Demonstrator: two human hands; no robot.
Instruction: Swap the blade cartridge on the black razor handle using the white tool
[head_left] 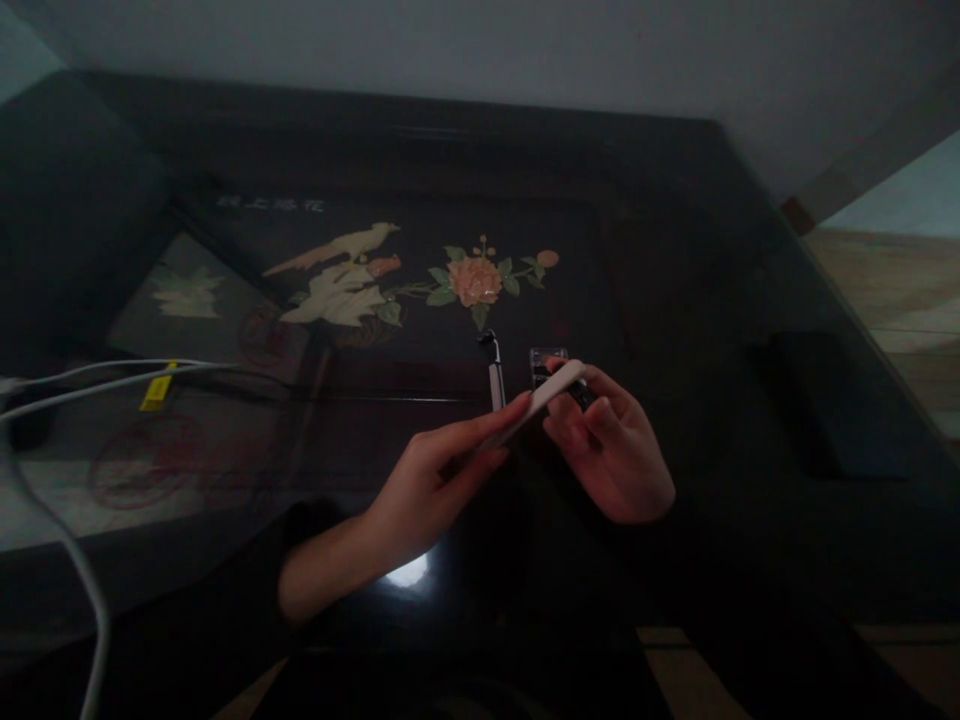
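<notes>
My left hand [427,490] pinches a slim, flat white handle [555,388] between thumb and fingers, its far end slanting up to the right. At that end, my right hand [615,450] has its fingers curled around a small black piece [581,397]. Whether the black piece is joined to the handle I cannot tell. Just behind my right fingertips is a small clear plastic case [547,355], partly hidden. A second slim white piece with a black head [491,360] lies on the table beyond my left fingers.
The glossy dark table [675,300] carries an inlaid bird and flower picture [474,282]. White cables [82,540] with a yellow tag [157,388] cross the left side. A dark flat object [832,405] lies at the right. Behind the table stands a grey wall [450,50].
</notes>
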